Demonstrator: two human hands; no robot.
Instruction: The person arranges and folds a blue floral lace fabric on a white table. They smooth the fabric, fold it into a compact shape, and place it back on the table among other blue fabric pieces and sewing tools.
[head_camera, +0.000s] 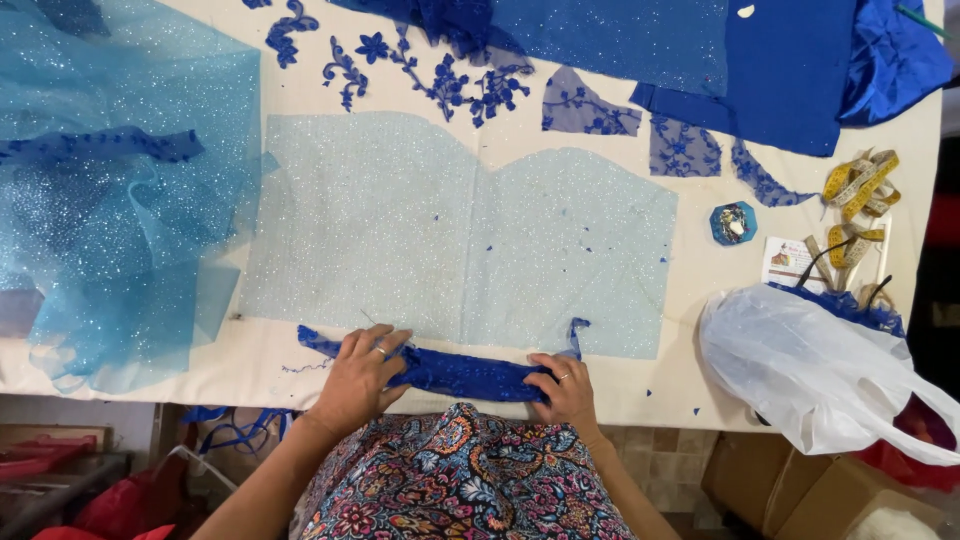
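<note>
A long strip of dark blue lace (455, 372) lies along the near edge of the cream table (700, 290). My left hand (362, 378) presses flat on its left part, fingers spread, a ring on one finger. My right hand (565, 388) grips the strip's right end, fingers curled over it. Just beyond the strip lies a pale blue glittery fabric panel (455, 230), cut with a dipped top edge and spread flat.
Glittery turquoise tulle (120, 200) is heaped at the left. Dark blue lace motifs (450, 80) and blue fabric (780, 70) lie at the back. A yellow measuring tape (860, 190), a small blue pin holder (733, 223) and a white plastic bag (810, 370) sit at the right.
</note>
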